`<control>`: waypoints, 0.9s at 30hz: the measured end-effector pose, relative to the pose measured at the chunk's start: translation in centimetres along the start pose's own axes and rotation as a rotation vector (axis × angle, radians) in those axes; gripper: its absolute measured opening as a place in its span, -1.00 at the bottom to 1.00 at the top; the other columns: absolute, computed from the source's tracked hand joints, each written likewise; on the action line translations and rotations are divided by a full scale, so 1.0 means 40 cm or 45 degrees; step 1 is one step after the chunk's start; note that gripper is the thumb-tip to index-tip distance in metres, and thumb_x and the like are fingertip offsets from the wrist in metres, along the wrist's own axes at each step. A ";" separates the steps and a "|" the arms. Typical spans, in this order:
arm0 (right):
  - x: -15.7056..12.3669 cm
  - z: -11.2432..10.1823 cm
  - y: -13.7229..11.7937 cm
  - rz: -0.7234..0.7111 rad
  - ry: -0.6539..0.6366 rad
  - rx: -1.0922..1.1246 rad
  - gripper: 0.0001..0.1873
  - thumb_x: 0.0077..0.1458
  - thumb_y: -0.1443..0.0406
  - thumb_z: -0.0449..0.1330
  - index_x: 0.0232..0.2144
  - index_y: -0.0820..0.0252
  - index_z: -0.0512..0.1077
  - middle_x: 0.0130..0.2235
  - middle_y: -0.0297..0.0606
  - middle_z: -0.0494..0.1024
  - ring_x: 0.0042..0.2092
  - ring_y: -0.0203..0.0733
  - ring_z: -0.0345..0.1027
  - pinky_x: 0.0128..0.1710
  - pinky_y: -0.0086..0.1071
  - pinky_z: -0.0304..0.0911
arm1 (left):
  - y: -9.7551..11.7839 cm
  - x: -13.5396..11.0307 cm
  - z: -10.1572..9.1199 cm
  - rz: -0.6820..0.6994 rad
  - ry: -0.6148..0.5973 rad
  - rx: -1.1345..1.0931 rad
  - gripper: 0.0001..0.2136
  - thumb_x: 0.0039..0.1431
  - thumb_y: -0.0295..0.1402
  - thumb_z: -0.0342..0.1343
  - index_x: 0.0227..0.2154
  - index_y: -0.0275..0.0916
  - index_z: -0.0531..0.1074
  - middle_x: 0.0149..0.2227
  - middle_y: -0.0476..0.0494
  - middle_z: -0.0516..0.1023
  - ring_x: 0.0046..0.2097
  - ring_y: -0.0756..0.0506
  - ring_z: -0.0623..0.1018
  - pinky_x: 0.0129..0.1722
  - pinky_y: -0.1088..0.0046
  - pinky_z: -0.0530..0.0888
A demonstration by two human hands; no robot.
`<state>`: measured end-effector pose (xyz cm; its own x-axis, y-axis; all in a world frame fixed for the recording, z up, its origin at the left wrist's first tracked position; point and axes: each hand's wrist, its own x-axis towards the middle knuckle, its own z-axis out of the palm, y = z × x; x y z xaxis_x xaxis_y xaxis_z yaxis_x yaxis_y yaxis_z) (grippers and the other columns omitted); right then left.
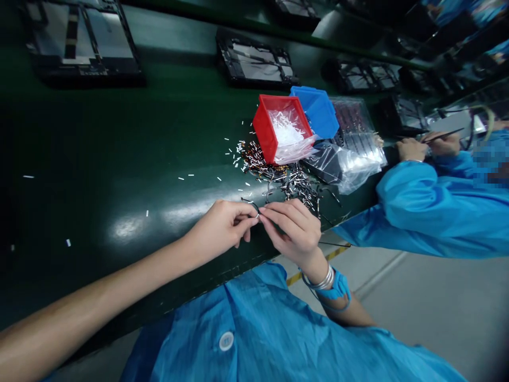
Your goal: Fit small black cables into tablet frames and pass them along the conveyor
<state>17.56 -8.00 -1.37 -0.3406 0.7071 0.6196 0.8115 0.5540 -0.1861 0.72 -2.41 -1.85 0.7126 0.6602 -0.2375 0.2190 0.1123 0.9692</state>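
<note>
Near the bench's front edge, my left hand [233,223] pinches a short black cable [251,202] between thumb and forefinger. My right hand [292,225] meets it fingertip to fingertip, closed in a pinch on a tiny white sleeve [257,215] at the cable's end. Whether the sleeve is around the cable or only against it, I cannot tell. Just beyond my right hand lies a heap of small dark cables [296,183] with white and orange ends. Behind the heap, a tilted red bin [265,130] holds a bag of white sleeves [287,130].
Loose white sleeves [191,175] are scattered over the green bench [99,138]. A blue bin [318,111], clear plastic bags [353,164] and trays stand right of the red bin. Opened tablet-like devices [258,58] line the back. At right, a co-worker's blue sleeves [429,196] reach the bench.
</note>
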 end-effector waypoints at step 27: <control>-0.036 -0.055 0.095 1.171 0.192 0.209 -0.80 0.05 0.19 0.21 -0.52 0.17 0.49 -0.54 -0.36 0.50 -0.50 -0.30 0.27 -0.50 -0.41 0.14 | 0.057 0.215 -0.173 0.061 0.062 1.031 -0.85 0.00 -0.39 0.22 -0.64 -0.21 0.50 -0.74 0.05 0.35 -0.63 0.01 0.34 -0.51 0.47 0.24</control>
<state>22.18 -7.85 -1.29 0.4737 0.8393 0.2667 0.6505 -0.1294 -0.7484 2.73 8.66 -1.24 0.7077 0.6842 -0.1761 0.6167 -0.4767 0.6264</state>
